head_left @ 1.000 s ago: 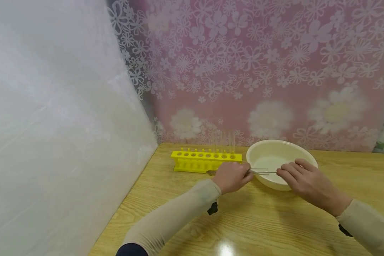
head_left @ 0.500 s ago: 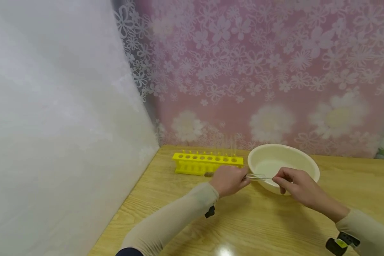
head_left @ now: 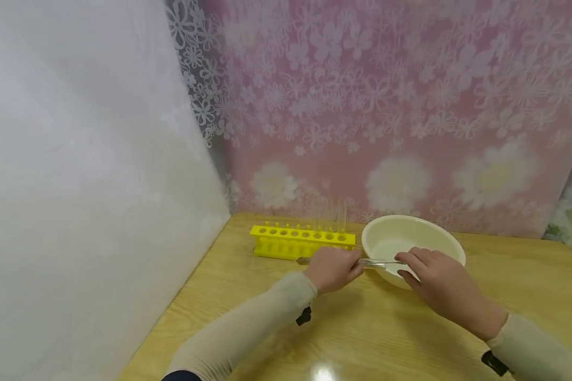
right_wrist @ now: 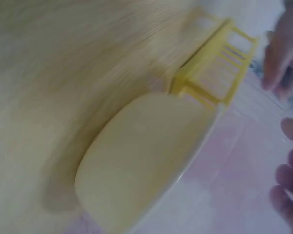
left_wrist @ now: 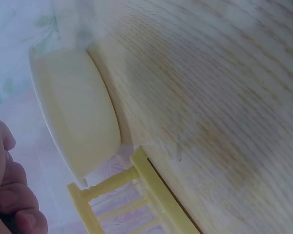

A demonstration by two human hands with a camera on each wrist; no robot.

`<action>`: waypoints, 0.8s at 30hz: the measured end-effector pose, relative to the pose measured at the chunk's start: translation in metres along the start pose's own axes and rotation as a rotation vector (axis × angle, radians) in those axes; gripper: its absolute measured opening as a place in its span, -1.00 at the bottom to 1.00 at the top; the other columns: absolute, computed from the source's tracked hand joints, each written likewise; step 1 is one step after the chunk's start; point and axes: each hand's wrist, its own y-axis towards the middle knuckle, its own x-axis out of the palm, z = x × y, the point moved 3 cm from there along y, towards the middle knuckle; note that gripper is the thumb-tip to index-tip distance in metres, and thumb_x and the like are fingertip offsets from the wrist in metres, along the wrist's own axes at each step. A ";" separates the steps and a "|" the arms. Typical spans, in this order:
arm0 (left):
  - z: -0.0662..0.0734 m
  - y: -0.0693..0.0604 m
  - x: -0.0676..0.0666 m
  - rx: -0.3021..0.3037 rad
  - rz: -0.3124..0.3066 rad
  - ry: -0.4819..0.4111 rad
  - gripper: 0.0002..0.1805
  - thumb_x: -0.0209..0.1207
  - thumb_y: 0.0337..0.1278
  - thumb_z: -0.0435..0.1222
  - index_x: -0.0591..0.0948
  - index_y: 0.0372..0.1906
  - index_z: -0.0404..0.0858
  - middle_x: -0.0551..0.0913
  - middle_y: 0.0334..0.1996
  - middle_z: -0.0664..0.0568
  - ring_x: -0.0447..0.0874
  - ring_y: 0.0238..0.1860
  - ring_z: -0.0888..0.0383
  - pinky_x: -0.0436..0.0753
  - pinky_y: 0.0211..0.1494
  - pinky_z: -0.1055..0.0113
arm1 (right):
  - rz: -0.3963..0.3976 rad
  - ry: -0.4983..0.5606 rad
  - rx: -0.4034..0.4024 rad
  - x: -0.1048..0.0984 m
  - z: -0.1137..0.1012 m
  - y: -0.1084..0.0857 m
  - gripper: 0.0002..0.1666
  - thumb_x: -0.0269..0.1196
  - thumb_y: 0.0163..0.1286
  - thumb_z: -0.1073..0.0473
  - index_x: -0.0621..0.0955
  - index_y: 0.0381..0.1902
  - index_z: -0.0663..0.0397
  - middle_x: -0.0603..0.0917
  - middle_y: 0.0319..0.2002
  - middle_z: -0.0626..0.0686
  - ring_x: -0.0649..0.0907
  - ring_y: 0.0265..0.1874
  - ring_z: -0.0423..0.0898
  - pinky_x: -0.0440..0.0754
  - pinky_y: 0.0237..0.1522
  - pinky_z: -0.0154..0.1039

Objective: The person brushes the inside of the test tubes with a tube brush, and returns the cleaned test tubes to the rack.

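My left hand (head_left: 332,269) grips a clear glass tube (head_left: 373,263) lying nearly level, its far part hidden in the fist. A brown, bristly-looking end (head_left: 303,261) sticks out left of that hand; whether it is inside the glass, I cannot tell. From the tube's right end a thin wire (head_left: 392,262) runs to the fingers of my right hand (head_left: 445,288), curled around it over the bowl's near side, thumb below. In the left wrist view the left hand (left_wrist: 14,187) shows curled at the edge; in the right wrist view the right hand (right_wrist: 289,180) is partly cut off.
The cream bowl (head_left: 412,225) stands on the wooden table (head_left: 276,323). Left of it is a yellow rack (head_left: 286,233), with several clear tubes (head_left: 341,214) upright at its right end. A white sheet (head_left: 90,174) hangs at left, a pink floral one (head_left: 343,132) behind.
The right fingers opened from a close pinch on the wire to a looser hold, thumb lower. The view shifted slightly; the left hand keeps its grip.
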 end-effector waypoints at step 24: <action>-0.004 -0.003 0.002 0.049 -0.057 -0.028 -0.68 -0.06 0.53 -0.05 0.37 -0.46 0.02 0.26 -0.71 0.26 0.08 -0.75 0.36 0.00 -0.64 0.47 | 0.001 -0.154 -0.428 0.000 0.002 -0.010 -0.52 -0.32 0.71 0.25 0.52 -0.27 0.20 0.54 -0.29 0.08 0.52 -0.40 -0.05 0.59 -0.38 -0.12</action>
